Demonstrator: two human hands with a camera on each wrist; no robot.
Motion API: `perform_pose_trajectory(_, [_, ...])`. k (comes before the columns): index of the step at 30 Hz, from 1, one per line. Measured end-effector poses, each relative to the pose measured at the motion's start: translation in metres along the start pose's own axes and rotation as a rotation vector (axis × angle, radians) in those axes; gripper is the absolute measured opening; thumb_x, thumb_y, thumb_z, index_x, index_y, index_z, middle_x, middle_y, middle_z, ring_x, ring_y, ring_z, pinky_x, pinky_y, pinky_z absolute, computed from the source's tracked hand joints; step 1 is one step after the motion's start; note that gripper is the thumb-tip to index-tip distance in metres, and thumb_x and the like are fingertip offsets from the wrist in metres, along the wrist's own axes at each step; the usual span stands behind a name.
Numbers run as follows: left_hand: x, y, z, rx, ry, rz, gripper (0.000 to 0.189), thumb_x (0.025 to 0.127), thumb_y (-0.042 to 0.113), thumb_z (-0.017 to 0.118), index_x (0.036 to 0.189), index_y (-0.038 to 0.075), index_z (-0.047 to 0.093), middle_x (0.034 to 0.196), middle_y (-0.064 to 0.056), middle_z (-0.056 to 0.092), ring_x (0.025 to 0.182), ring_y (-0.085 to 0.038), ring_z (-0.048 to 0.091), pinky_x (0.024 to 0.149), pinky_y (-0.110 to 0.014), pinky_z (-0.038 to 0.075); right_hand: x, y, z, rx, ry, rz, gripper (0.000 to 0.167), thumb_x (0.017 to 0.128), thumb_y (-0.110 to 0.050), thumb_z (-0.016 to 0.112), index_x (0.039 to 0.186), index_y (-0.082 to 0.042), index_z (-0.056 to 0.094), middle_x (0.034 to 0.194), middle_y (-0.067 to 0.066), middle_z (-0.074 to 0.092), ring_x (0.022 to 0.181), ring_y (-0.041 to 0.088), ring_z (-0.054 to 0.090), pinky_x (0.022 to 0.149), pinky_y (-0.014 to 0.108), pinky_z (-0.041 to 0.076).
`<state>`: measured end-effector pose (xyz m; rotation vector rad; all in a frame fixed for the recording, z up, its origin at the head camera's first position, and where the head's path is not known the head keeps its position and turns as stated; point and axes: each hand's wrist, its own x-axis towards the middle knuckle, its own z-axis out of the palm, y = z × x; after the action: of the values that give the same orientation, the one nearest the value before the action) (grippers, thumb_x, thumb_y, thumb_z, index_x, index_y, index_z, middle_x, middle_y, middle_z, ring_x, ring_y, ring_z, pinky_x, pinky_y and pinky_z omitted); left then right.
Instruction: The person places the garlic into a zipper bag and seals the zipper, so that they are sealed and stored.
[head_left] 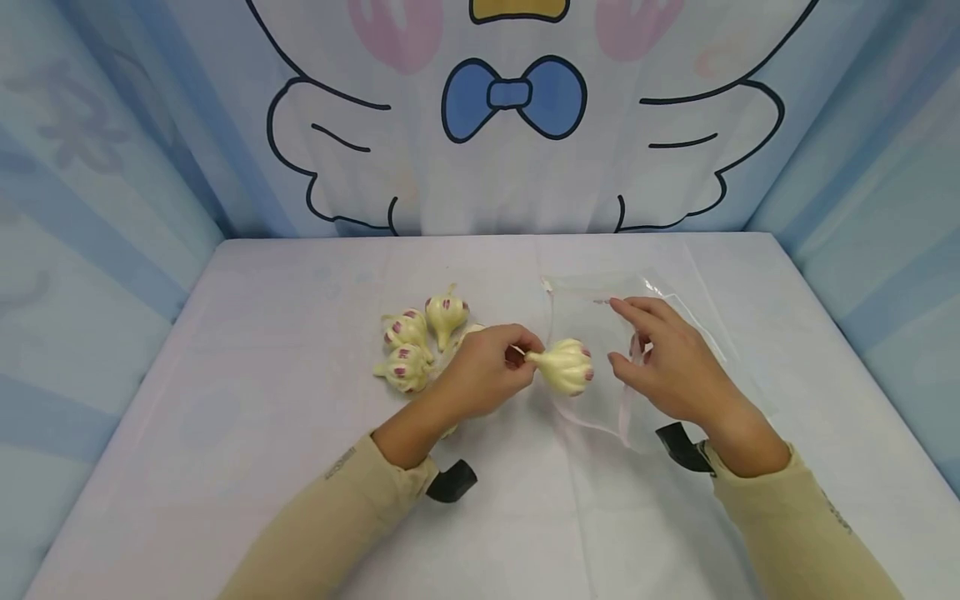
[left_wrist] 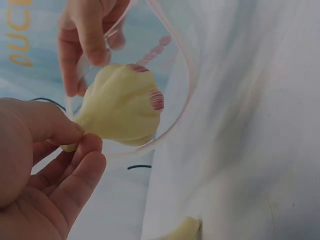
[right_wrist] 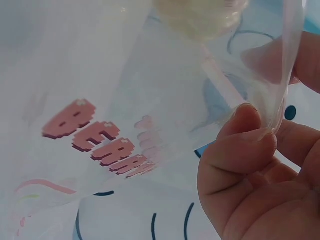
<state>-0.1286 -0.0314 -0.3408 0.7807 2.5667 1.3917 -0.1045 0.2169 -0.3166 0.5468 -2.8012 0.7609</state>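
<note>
In the head view, my left hand (head_left: 480, 373) pinches a garlic bulb (head_left: 566, 367) by its stem, with the round end pointing right. The bulb is pale yellow with purple patches. In the left wrist view, the bulb (left_wrist: 122, 105) stands at the mouth of a clear plastic bag (left_wrist: 189, 75) with a pink rim. My right hand (head_left: 678, 367) holds the rim of that bag (head_left: 585, 312) with curled fingers, while thumb and index finger stand apart. Red lettering shows on the bag (right_wrist: 115, 145) in the right wrist view, with the bulb blurred behind its film.
Several more garlic bulbs (head_left: 406, 368) lie grouped on the white-covered table (head_left: 285, 417), left of and partly behind my left hand. A printed curtain (head_left: 517, 183) hangs at the table's back edge, and blue curtains (head_left: 97, 250) flank both sides.
</note>
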Motion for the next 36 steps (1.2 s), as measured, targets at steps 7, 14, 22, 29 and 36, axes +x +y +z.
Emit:
perform_pose_trajectory(7, [0.007, 0.001, 0.007, 0.026, -0.025, -0.02, 0.016, 0.092, 0.001, 0.065, 0.107, 0.003, 0.071, 0.105, -0.007, 0.071, 0.091, -0.017, 0.068, 0.076, -0.018, 0.052, 0.001, -0.002, -0.003, 0.008, -0.008, 0.011, 0.059, 0.086, -0.004, 0.072, 0.14, 0.005, 0.053, 0.133, 0.018, 0.052, 0.084, 0.022, 0.057, 0.064, 0.032, 0.051])
perform_pose_trajectory(14, [0.01, 0.005, 0.013, 0.062, -0.029, -0.027, 0.02, 0.095, 0.004, 0.066, 0.114, 0.003, 0.073, 0.11, -0.009, 0.069, 0.094, -0.017, 0.069, 0.077, -0.019, 0.052, 0.003, -0.003, -0.004, 0.026, 0.014, -0.019, 0.057, 0.085, -0.002, 0.073, 0.138, 0.006, 0.054, 0.131, 0.018, 0.054, 0.081, 0.02, 0.057, 0.062, 0.029, 0.05])
perform_pose_trajectory(22, [0.012, 0.009, 0.022, 0.075, -0.02, -0.04, 0.019, 0.095, 0.005, 0.067, 0.112, 0.003, 0.074, 0.107, -0.009, 0.068, 0.091, -0.016, 0.069, 0.074, -0.017, 0.052, 0.005, -0.007, -0.004, 0.027, 0.025, -0.031, 0.057, 0.084, -0.002, 0.072, 0.138, 0.007, 0.054, 0.131, 0.019, 0.054, 0.08, 0.019, 0.056, 0.061, 0.028, 0.05])
perform_pose_trajectory(29, [0.016, 0.009, 0.031, 0.088, 0.027, -0.022, 0.013, 0.092, 0.005, 0.07, 0.105, 0.002, 0.074, 0.102, -0.008, 0.07, 0.088, -0.016, 0.07, 0.072, -0.016, 0.052, 0.005, -0.01, -0.003, 0.029, 0.024, -0.032, 0.057, 0.085, -0.003, 0.072, 0.138, 0.007, 0.054, 0.131, 0.019, 0.053, 0.079, 0.019, 0.057, 0.06, 0.029, 0.05])
perform_pose_trajectory(36, [0.017, 0.011, 0.037, 0.099, 0.087, -0.007, 0.012, 0.09, 0.005, 0.073, 0.102, 0.003, 0.075, 0.098, -0.007, 0.072, 0.086, -0.015, 0.069, 0.073, -0.016, 0.052, 0.006, -0.012, -0.001, 0.051, 0.017, -0.026, 0.056, 0.085, -0.003, 0.071, 0.138, 0.007, 0.054, 0.131, 0.018, 0.053, 0.08, 0.018, 0.056, 0.06, 0.028, 0.05])
